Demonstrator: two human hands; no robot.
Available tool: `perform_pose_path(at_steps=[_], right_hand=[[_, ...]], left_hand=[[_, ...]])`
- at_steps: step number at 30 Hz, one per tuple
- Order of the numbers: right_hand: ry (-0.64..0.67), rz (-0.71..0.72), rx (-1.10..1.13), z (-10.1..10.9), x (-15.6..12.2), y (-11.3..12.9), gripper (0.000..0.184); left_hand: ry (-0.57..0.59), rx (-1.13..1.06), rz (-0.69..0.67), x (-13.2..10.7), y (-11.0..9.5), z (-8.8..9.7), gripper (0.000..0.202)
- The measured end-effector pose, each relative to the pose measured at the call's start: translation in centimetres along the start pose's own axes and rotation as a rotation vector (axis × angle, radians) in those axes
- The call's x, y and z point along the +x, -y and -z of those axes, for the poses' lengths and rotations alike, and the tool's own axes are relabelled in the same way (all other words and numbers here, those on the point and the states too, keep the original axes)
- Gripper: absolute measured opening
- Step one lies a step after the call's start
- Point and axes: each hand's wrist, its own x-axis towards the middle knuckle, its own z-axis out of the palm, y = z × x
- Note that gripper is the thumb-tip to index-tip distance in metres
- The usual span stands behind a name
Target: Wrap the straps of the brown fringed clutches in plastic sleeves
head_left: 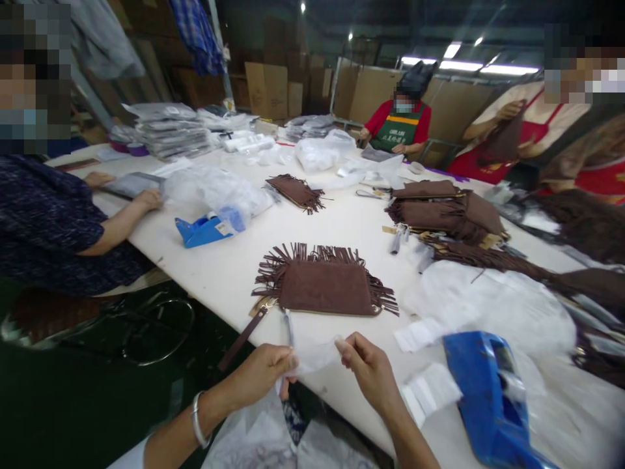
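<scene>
Between my two hands a thin, whitish, see-through sheet [315,354] is stretched, just off the table's near edge. My left hand [266,371] pinches its left end, and my right hand [366,365] pinches the right corner. A narrow pale strip [289,326] runs from the left hand up to a brown fringed clutch bag [325,286]; how it is attached is unclear. The clutch lies flat just beyond my hands, its fringe spread around the far side and both ends. Its brown wrist strap [244,339] hangs over the edge.
Blue tape dispensers [483,391] [208,229] stand at right and left. Small white paper stacks [430,391] lie beside the nearer one. More brown fringed bags [439,212] are piled at right, with clear plastic [493,306]. Co-workers [403,124] surround the table [209,280].
</scene>
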Motion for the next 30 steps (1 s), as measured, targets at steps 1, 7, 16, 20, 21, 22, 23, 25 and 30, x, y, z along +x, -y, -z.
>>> perform_pose_path(at_steps=[1,7,16,20,21,22,23,25,30], right_hand=[[0.014,0.008,0.020,-0.4,0.2,0.0,0.036],[0.052,-0.030,0.155,-1.8,0.6,-0.4,0.028],[0.168,-0.057,0.040,-5.6,0.8,0.6,0.039],[0.183,0.063,-0.188,-8.9,1.1,3.1,0.041],[0.189,0.091,-0.232,-9.7,1.1,3.6,0.040],[0.196,0.111,-0.255,-10.5,1.1,3.9,0.039],[0.210,0.123,-0.257,-11.2,1.2,4.1,0.038],[0.246,0.131,-0.219,-12.2,1.2,4.3,0.036],[0.333,0.116,-0.134,-12.6,1.4,3.7,0.028]], left_hand=[[0.000,-0.085,0.017,-0.4,0.9,0.3,0.046],[-0.225,-0.250,0.106,-4.5,6.4,2.9,0.042],[-0.326,-0.178,0.127,-11.0,9.2,3.4,0.045],[-0.304,-0.307,0.272,-13.1,11.5,2.7,0.052],[-0.309,-0.391,0.322,-13.6,12.1,2.5,0.051],[-0.331,-0.484,0.361,-14.1,12.6,2.4,0.049],[-0.366,-0.576,0.382,-14.5,12.9,2.3,0.047],[-0.441,-0.732,0.390,-15.3,13.3,2.3,0.045],[-0.564,-0.884,0.422,-16.6,13.5,3.2,0.045]])
